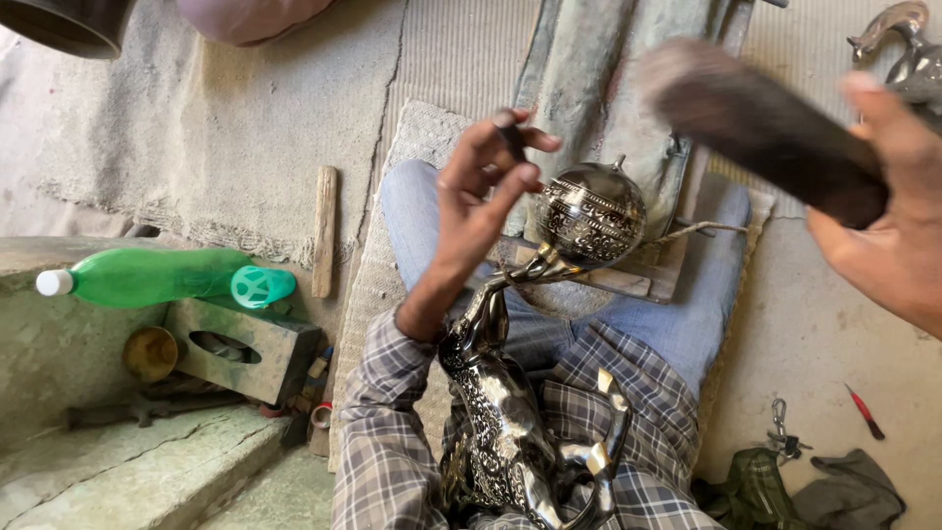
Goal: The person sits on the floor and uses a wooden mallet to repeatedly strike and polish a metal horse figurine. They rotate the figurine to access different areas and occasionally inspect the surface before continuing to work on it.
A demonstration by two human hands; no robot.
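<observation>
The left hand (471, 196) pinches a small dark tool (510, 135) between thumb and fingertips, just beside the engraved metal ball (589, 216) of a figurine (505, 412) lying across the lap. The right hand (888, 211) wraps around a blurred dark mallet (760, 128), raised above the ball. A green bottle (162, 277) lies well apart on a ledge.

A green plastic bottle (157, 278) with a white cap lies well left of the grip, above a metal block (245, 348); a wooden stick (325, 231) stands nearer; a red-handled tool (864, 412) and keys (782, 432) lie lower right
</observation>
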